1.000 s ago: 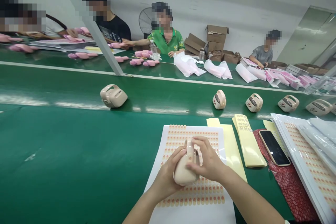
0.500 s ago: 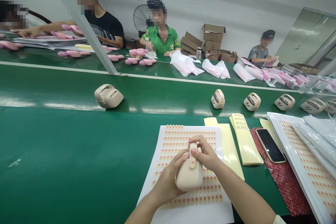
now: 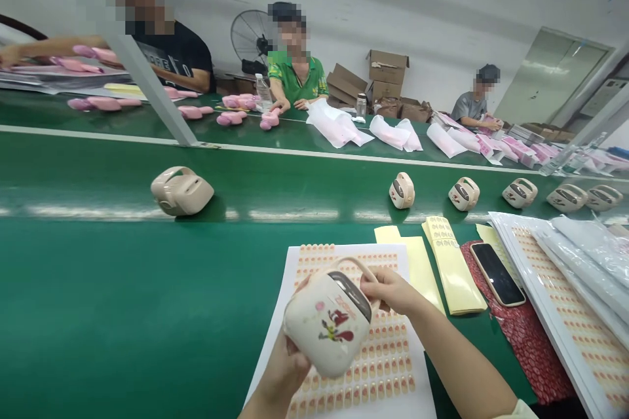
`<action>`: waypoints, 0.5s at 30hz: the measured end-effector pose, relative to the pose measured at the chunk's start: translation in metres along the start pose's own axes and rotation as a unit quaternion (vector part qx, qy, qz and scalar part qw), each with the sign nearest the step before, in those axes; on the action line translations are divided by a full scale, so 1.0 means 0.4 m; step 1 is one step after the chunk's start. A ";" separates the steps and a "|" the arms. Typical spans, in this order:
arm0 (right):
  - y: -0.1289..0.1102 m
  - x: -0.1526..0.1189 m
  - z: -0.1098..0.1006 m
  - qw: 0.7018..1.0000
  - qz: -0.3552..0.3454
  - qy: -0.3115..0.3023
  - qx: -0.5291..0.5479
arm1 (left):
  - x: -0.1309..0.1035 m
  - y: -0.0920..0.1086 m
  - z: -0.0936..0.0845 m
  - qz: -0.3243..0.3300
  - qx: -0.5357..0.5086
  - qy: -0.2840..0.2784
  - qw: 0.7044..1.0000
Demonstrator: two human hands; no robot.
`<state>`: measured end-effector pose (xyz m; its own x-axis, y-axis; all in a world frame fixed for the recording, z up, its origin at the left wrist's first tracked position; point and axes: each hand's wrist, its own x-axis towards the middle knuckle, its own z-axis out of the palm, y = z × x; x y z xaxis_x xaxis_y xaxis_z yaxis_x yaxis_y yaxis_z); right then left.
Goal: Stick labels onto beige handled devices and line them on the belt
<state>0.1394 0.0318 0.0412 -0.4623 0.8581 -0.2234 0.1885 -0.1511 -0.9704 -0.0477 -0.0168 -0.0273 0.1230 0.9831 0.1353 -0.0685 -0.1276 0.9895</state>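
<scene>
Between my hands is a small cream device with a loop handle, a dark window strip and a red cartoon print facing me. Its kind I cannot make out. My left hand cups its lower left side, the fingers partly hidden behind it. On the right, my right hand grips the handle with thumb and fingers. The device is tilted, held above a white sheet of small oval stickers, which it partly covers.
Similar cream devices stand along the green belt, one at left and several at right. Yellow sticker strips, a phone on red bubble wrap and bagged sticker sheets lie to my right. Co-workers sit across the belt.
The device has been turned so its printed front with the dark window faces me. My right hand has moved from its top strip to the side of the handle.
</scene>
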 end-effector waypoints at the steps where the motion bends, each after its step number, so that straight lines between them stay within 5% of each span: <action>1: -0.009 0.011 -0.004 0.999 0.007 0.030 0.037 | 0.012 0.001 -0.003 -0.037 -0.029 0.025 0.999; 4: -0.049 0.071 -0.019 0.986 -0.020 0.164 -0.001 | 0.038 0.006 -0.002 -0.128 -0.077 0.060 0.987; 7: -0.094 0.172 -0.034 0.951 -0.026 0.268 -0.150 | 0.036 -0.006 0.016 -0.117 0.032 0.002 0.993; 10: -0.127 0.291 -0.049 0.938 -0.021 0.297 -0.178 | 0.024 -0.030 0.031 -0.030 0.155 -0.073 0.985; 15: -0.150 0.448 -0.074 0.932 -0.016 0.311 -0.184 | 0.023 -0.048 0.029 -0.017 0.174 -0.039 0.984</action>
<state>0.0709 0.2092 0.0619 0.0982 0.9951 0.0137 0.5206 -0.0396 -0.8529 -0.0340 -0.0069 -0.0444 0.1955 0.9764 0.0913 0.2794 -0.1447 0.9492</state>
